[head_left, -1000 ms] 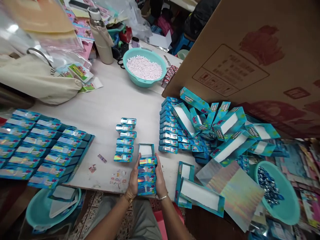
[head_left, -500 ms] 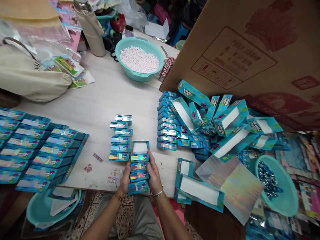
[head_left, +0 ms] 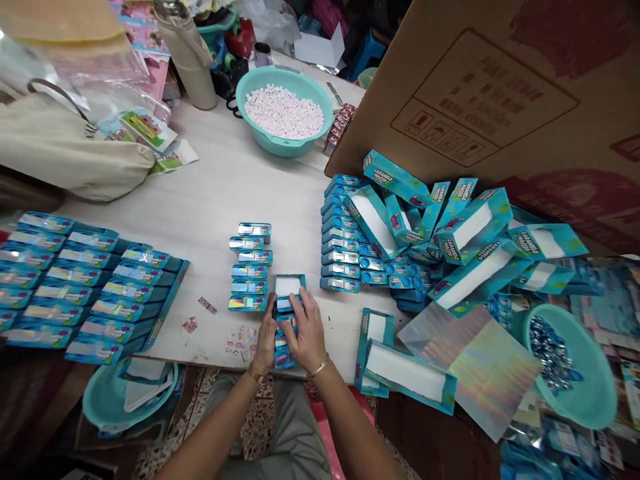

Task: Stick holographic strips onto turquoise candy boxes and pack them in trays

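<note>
A blue open-topped display box [head_left: 289, 283] with a white inside lies near the table's front edge, holding a row of small blue candy boxes [head_left: 285, 360] in its near part. Along its left side, my left hand [head_left: 265, 340] is closed against the wall. Over the row lies my right hand [head_left: 309, 330], fingers spread apart on top of the small boxes and partly hiding them. Just left and beyond stands a loose column of several small blue boxes [head_left: 249, 287] with shiny tops.
Filled display boxes [head_left: 143, 293] stand at left. More small boxes [head_left: 340, 256] and a pile of display boxes [head_left: 467, 227] lie right, before a large carton [head_left: 450, 80]. A turquoise basin [head_left: 285, 143] of white pellets is at the back; another basin [head_left: 590, 373] sits right.
My right hand has moved from the row's right side onto its top, fingers spread. My left hand stays along the left side. The whole view has shifted slightly.
</note>
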### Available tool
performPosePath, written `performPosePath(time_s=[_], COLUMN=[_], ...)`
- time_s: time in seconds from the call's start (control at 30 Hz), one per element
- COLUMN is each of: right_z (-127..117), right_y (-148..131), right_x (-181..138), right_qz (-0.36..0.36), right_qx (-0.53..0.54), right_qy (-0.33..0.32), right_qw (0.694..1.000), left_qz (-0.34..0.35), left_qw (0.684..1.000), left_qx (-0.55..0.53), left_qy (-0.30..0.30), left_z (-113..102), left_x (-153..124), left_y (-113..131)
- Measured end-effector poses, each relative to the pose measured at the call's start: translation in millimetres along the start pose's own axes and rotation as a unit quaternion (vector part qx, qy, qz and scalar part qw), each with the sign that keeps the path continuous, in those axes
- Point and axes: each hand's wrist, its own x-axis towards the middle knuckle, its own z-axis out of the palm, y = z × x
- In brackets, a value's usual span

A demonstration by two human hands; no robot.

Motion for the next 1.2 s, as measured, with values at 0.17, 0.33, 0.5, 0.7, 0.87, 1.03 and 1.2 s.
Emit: performPosePath(time_s=[0.17, 0.33, 0.5, 0.7, 0.87, 1.03, 1.2], right_z=[-6, -20, -17, -17, -21, 11, 52], right_y=[-6, -9, 2, 5, -14, -62, -79], right_x=[21, 65, 67, 44, 31, 45, 33], right_qz=[0.004, -0.039, -0.013, 0.020, -0.003, -0.122, -0.140], right_qx=[-0.111, -0.161, -0.118, -0.084, -0.090, -0.217, -0.302], right_qy=[-0.032, -0.200, -0.218, -0.210, -0.154, -0.067, -0.111], right_qw=[0.993, 0.966, 0.969, 0.974, 0.984, 0.966, 0.936], left_qz=[0.001, -0.029, -0.018, -0.043, -0.056, 0.031, 0.122], left_qw=[1.000, 0.998, 0.998, 0.994, 0.996, 0.982, 0.977], left_qx=[-0.008, -0.049, -0.061, -0.097, -0.069, 0.082, 0.176], left_qy=[0.018, 0.021, 0.022, -0.019, -0.005, 0.168, 0.014], left_z=[2, 1, 6, -3, -27, -71, -103], left_x=[4, 7, 5, -8, -36, -15, 27], left_y=[-4, -1, 3, 4, 5, 9, 4])
